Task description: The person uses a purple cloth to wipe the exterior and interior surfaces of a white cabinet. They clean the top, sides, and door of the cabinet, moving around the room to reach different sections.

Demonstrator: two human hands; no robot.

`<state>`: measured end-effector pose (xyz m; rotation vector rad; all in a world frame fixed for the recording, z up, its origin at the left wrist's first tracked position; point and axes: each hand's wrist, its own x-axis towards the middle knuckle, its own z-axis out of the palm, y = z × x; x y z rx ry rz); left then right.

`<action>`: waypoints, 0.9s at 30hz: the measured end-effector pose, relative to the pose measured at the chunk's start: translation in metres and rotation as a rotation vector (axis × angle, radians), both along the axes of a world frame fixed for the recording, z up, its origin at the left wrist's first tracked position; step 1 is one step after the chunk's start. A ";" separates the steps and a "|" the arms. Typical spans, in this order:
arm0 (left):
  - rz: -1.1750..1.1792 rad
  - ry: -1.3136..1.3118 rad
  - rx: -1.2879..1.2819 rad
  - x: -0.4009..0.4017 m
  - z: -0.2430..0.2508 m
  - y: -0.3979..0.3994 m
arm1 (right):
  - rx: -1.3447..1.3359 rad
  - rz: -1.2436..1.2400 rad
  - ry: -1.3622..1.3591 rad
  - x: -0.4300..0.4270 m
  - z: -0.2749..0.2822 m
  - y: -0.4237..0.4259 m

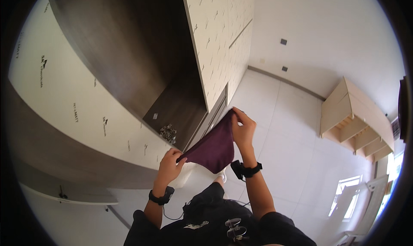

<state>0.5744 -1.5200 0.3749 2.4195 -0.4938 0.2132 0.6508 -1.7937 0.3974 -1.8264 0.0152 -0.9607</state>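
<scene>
A dark purple cloth (213,146) hangs stretched between my two hands, in front of my body. My left hand (171,165) pinches one corner between thumb and fingers. Higher up and to the right, my right hand (243,126) grips the opposite corner. The cloth's lower edge sags freely. Just beyond the left hand lies a dark wood-grain cabinet shelf (184,117), with a small heap of metal hardware (168,133) near its front edge. The cloth partly covers the lower cabinet front.
Film-covered cabinet panels (213,36) rise beside the open niche. A small pale label-like piece (155,116) lies on the shelf. At right, an unfinished wooden cabinet (355,123) stands against the wall. Light tiles cover the floor (287,155). A door-like panel (71,196) juts out at lower left.
</scene>
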 end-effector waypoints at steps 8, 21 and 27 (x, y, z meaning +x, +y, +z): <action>0.213 0.036 0.244 0.134 -0.005 -0.081 | -0.249 -0.229 0.068 0.109 -0.009 -0.092; 0.075 -0.148 -0.621 0.325 0.039 -0.173 | 0.206 0.011 -0.038 0.339 0.029 -0.124; 0.228 -0.660 -0.049 0.377 0.075 -0.182 | 0.206 0.366 -0.109 0.441 0.042 -0.098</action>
